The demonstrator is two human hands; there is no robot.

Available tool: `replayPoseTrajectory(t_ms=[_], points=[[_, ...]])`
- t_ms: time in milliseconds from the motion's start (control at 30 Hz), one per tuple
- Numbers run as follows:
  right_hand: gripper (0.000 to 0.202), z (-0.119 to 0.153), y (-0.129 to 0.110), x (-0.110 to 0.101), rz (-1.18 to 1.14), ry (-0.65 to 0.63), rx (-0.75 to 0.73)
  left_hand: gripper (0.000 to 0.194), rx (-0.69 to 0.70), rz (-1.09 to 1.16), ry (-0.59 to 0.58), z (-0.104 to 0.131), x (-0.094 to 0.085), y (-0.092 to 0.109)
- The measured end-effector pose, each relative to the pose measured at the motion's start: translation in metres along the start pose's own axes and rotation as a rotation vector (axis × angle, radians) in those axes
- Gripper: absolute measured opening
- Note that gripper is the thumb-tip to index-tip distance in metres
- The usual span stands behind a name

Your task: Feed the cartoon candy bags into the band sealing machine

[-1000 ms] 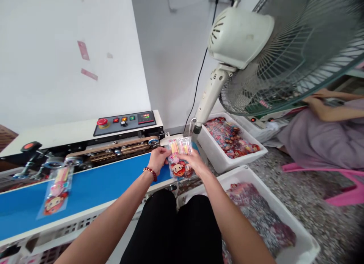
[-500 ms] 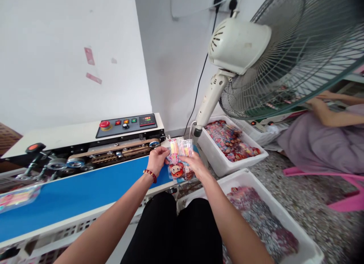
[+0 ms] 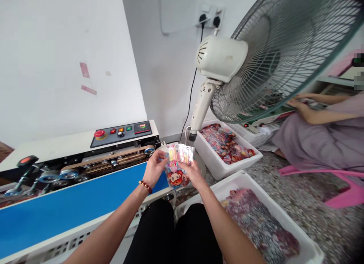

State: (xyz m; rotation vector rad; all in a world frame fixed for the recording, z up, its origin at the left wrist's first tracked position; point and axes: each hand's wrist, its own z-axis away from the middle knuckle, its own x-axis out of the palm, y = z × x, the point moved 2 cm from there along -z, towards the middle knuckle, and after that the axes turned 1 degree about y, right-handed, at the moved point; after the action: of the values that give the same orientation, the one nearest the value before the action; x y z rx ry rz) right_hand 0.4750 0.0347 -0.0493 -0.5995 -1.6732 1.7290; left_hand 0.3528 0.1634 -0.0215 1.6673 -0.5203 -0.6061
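Observation:
Clear plastic packets point(image 3: 175, 177), printed with a red-haired cartoon character and with yellow and pink pieces inside, are held over the right end of the blue conveyor belt point(image 3: 93, 199). My right hand point(image 3: 193, 174) is closed on their right side, thumb across the front. At the upper left edge, the thumb and fingers of my left hand point(image 3: 155, 166) pinch a packet; a beaded bracelet circles that wrist. More than one packet seems to overlap; how many cannot be made out. Just behind lies the roller end of the sealing machine point(image 3: 125, 158).
A control panel point(image 3: 121, 134) with a red stop button tops the machine. A standing fan point(image 3: 222, 59) leans in at upper right. White bins point(image 3: 217, 173) of packets stand to the right and beside my knees. Another person point(image 3: 318, 131) sits at far right near a pink stool point(image 3: 338, 186).
The camera view has shifted slightly. A packet on the belt at far left has gone out of view. Both hands still hold the packets in nearly the same place.

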Motion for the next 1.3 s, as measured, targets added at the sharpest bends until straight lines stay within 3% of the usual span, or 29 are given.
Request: replayPoseTrajectory(t_ms=[133,200,367,467,567,800,1033,1167,1300], points=[[0.048,-0.001,0.004,0.000,0.065,0.026,-0.044,0.018,0.116,-0.168,0.035,-0.002,-0.002,0.012],[0.050,-0.002,0.007,0.000,0.042,0.004,-0.054,0.018,0.114,-0.141,0.042,-0.002,0.000,0.015],[0.046,-0.001,0.007,-0.003,0.042,-0.019,-0.079,0.034,-0.081,0.215,-0.079,-0.004,0.006,0.018],[0.041,0.001,0.002,-0.003,0.075,-0.020,-0.084,0.045,-0.145,0.254,-0.167,-0.007,0.006,0.026],[0.040,0.002,-0.002,-0.002,0.088,-0.013,-0.061,0.048,-0.154,0.204,-0.167,-0.012,0.003,0.032],[0.040,-0.002,0.009,-0.004,0.095,-0.020,-0.075,0.032,-0.158,0.119,-0.158,-0.018,0.000,0.029],[0.045,0.000,0.005,-0.003,0.039,-0.023,-0.068,0.030,-0.087,0.096,-0.218,-0.023,0.002,0.042],[0.043,0.003,0.000,-0.004,0.067,-0.014,-0.057,0.016,-0.043,-0.073,-0.279,-0.032,-0.001,0.040],[0.044,0.002,0.005,-0.004,0.053,-0.015,-0.042,0.022,-0.089,-0.085,-0.329,-0.035,-0.006,0.037]])
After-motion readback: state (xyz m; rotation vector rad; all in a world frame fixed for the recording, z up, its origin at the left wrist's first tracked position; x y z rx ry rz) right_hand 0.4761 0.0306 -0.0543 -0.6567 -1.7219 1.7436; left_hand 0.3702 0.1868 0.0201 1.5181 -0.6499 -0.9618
